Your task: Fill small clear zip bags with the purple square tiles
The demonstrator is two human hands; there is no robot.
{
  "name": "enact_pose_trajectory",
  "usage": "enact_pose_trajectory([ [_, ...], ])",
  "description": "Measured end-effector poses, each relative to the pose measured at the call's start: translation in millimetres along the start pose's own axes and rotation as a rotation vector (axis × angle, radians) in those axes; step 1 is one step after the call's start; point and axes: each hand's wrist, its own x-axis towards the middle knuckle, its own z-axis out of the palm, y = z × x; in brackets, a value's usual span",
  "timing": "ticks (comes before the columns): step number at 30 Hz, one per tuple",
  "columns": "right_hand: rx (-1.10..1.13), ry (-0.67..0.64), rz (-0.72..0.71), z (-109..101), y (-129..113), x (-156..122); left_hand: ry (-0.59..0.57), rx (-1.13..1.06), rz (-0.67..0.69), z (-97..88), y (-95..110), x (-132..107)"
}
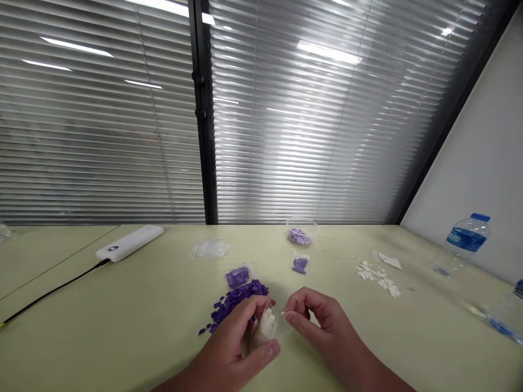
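My left hand (241,343) is closed around a small clear plastic bag (267,325) with white pieces inside. Just right of the bag's mouth, my right hand (318,318) pinches a tiny white piece (283,313) between thumb and forefinger. Behind and partly under my left hand lies a heap of dark purple pieces (232,302). A clear bag of purple pieces (237,277) rests beyond that heap. To the right, small white pieces (378,277) are scattered on the table.
A smaller bag of lilac pieces (300,264) lies mid-table, with a round clear tub (301,231) behind it. Flat clear bags (210,247) sit left of centre. A white power bank (131,243) trails a black cable. Water bottles (466,239) stand at right, near the wall.
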Motion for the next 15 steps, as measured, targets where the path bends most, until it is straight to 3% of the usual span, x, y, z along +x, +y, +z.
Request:
enact_pose_trajectory([
  [8,-0.038,-0.012,-0.026,4.7,1.5,-3.3,0.029,0.065,0.011,1.2,5.7,-2.5],
  [12,-0.085,0.153,-0.037,-10.6,9.3,11.3,0.032,0.063,-0.009,0.5,4.3,-6.9],
  [15,-0.179,0.355,-0.033,-39.0,25.6,18.1,0.061,0.089,-0.023,-0.7,1.2,-11.6],
])
